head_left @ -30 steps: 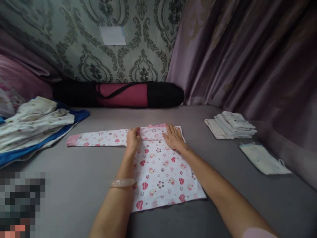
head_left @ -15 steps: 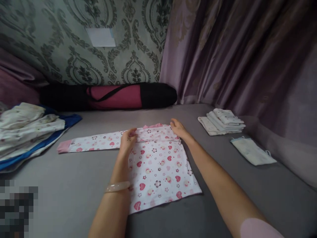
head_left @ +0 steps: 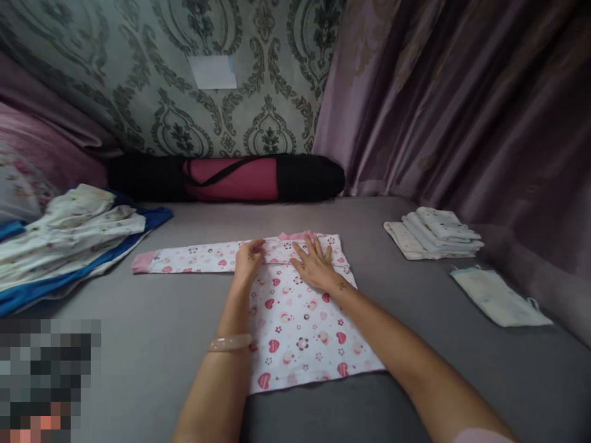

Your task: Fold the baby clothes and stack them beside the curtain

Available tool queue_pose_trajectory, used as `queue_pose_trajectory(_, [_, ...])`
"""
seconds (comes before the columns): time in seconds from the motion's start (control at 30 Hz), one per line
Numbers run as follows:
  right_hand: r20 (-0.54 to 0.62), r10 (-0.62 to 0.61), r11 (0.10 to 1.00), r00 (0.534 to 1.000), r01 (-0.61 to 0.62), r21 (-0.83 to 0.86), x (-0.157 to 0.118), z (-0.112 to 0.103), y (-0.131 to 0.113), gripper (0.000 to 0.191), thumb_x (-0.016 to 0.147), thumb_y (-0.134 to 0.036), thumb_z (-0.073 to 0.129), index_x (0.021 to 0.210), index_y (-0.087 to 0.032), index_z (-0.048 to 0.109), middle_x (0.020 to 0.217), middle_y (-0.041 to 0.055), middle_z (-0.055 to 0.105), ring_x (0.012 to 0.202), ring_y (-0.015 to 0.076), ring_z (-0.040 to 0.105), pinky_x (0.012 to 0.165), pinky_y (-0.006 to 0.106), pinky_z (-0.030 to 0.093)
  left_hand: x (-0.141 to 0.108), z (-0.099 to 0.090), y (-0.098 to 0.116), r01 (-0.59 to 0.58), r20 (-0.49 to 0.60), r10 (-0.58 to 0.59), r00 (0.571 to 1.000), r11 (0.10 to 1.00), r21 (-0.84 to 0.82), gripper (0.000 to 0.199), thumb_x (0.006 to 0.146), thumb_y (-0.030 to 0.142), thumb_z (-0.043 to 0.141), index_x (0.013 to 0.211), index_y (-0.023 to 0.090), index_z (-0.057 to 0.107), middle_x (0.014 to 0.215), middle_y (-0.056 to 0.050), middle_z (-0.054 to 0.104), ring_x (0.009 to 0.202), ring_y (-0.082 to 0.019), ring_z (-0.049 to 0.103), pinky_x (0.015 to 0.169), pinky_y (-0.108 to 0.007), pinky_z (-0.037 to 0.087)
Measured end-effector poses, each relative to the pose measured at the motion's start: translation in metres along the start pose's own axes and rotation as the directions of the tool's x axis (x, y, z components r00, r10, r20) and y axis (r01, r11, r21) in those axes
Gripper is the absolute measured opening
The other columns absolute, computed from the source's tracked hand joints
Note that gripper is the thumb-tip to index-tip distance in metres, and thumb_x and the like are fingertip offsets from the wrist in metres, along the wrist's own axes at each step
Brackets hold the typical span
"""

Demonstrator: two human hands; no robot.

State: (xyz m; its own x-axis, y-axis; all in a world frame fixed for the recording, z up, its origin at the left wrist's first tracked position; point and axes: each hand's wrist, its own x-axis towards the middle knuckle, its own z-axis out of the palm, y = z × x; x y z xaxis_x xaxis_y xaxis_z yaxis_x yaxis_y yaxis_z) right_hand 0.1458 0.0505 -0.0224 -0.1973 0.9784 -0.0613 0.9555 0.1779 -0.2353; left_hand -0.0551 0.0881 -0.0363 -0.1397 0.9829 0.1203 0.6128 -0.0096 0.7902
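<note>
A child's long-sleeved shirt (head_left: 302, 329), white with pink hearts and flowers, lies flat on the grey surface, its pink collar (head_left: 295, 235) pointing away from me. One sleeve (head_left: 196, 258) with a pink cuff stretches out to the left, while the other is folded across the upper chest. At the left shoulder, my left hand (head_left: 249, 258) has its fingers curled against the cloth and grips it there. My right hand (head_left: 314, 264) rests flat on the folded sleeve with fingers spread. A pale bangle (head_left: 231, 343) circles my left wrist.
Rumpled clothes (head_left: 87, 215) in white and blue lie at the left. A folded stack of cloths (head_left: 434, 234) and a pale flat pouch-like item (head_left: 501, 295) are on the right. Along the wall stretches a long black and red bag (head_left: 231, 178), beside purple curtains (head_left: 392, 111).
My right hand has moved left from the shirt's right shoulder onto the folded sleeve, its fingers now spread. My left hand stays at the left shoulder. The view has shifted slightly left.
</note>
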Motion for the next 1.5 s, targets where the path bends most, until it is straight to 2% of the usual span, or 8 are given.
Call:
queue_pose_trajectory(0.23, [0.003,0.004,1.000,1.000,-0.004,-0.022,0.002,0.002,0.000,0.059,0.097,-0.053,0.023,0.151,-0.031,0.022,0.160,0.0107,0.003,0.145,0.0332,-0.002,0.107,0.067,0.001,-0.016,0.009,0.028,-0.166,-0.058,0.209,0.976,0.889,0.426,0.035,0.082,0.013,0.047,0.109,0.012,0.069,0.135,-0.021,0.049,0.122,-0.036,0.046,0.099,-0.050,0.038])
queue_pose_trajectory(0.33, [0.001,0.015,0.999,1.000,-0.015,-0.028,0.002,0.001,-0.001,0.057,0.097,-0.052,0.023,0.151,-0.031,0.023,0.160,0.0105,0.005,0.145,0.0333,-0.001,0.108,0.067,0.001,-0.026,0.024,0.037,-0.350,0.088,0.356,0.930,0.790,0.503,0.037,0.090,0.022,0.043,0.123,0.017,0.060,0.145,-0.016,0.043,0.134,-0.035,0.034,0.107,-0.052,0.029])
queue_pose_trajectory(0.4, [-0.001,0.011,1.000,1.000,-0.011,-0.026,0.002,0.001,-0.001,0.057,0.097,-0.053,0.022,0.150,-0.032,0.025,0.160,0.0102,0.006,0.145,0.0331,0.001,0.108,0.066,0.001,-0.030,0.034,0.035,-0.393,0.198,0.340,0.919,0.759,0.520,0.042,0.094,0.029,0.038,0.132,0.019,0.053,0.146,-0.013,0.043,0.139,-0.034,0.029,0.111,-0.053,0.022])
queue_pose_trajectory(0.5, [-0.024,0.001,1.000,1.000,-0.002,-0.013,0.002,0.004,0.001,0.060,0.097,-0.056,0.020,0.151,-0.030,0.024,0.160,0.0099,0.005,0.146,0.0321,0.002,0.109,0.065,0.001,-0.032,0.043,0.027,-0.350,0.248,0.252,0.936,0.750,0.561,0.050,0.096,0.038,0.033,0.140,0.016,0.044,0.149,-0.015,0.039,0.140,-0.034,0.028,0.113,-0.054,0.016])
queue_pose_trajectory(0.73, [-0.102,0.151,0.986,0.983,-0.157,-0.050,0.000,0.009,0.021,0.075,0.096,-0.052,0.017,0.150,0.001,0.016,0.157,0.0190,0.010,0.146,0.0277,0.006,0.115,0.050,-0.001,-0.031,0.046,0.021,-0.292,0.203,0.212,0.956,0.751,0.591,0.061,0.097,0.044,0.027,0.144,0.006,0.038,0.150,-0.020,0.034,0.142,-0.034,0.025,0.115,-0.052,0.013])
queue_pose_trajectory(1.07, [-0.135,0.168,0.979,0.977,-0.181,-0.094,-0.019,-0.009,0.080,0.063,0.097,-0.039,0.022,0.149,-0.003,0.023,0.155,0.0181,0.024,0.142,0.0264,0.022,0.114,0.043,0.017,-0.040,0.040,0.027,-0.211,0.087,0.199,0.976,0.776,0.595,0.053,0.095,0.037,0.031,0.141,0.013,0.044,0.148,-0.020,0.038,0.139,-0.038,0.028,0.112,-0.054,0.017])
queue_pose_trajectory(1.23, [-0.192,0.034,0.990,0.981,-0.059,-0.130,-0.058,-0.011,0.070,0.058,0.097,-0.037,0.026,0.147,-0.008,0.031,0.157,0.0159,0.017,0.145,0.0272,0.015,0.116,0.047,0.012,-0.042,0.039,0.025,-0.255,0.032,0.294,0.955,0.767,0.589,0.050,0.095,0.039,0.033,0.130,0.010,0.054,0.146,-0.024,0.038,0.138,-0.038,0.028,0.109,-0.053,0.022])
queue_pose_trajectory(1.5, [0.071,-0.169,0.986,0.983,0.168,0.017,-0.180,-0.014,0.051,0.059,0.099,-0.045,0.024,0.150,-0.016,0.029,0.158,0.0092,0.018,0.145,0.0215,0.014,0.118,0.045,0.014,-0.045,0.034,0.029,-0.247,-0.023,0.322,0.946,0.768,0.591,0.049,0.096,0.041,0.031,0.103,0.008,0.066,0.111,-0.023,0.057,0.110,-0.037,0.047,0.091,-0.048,0.037])
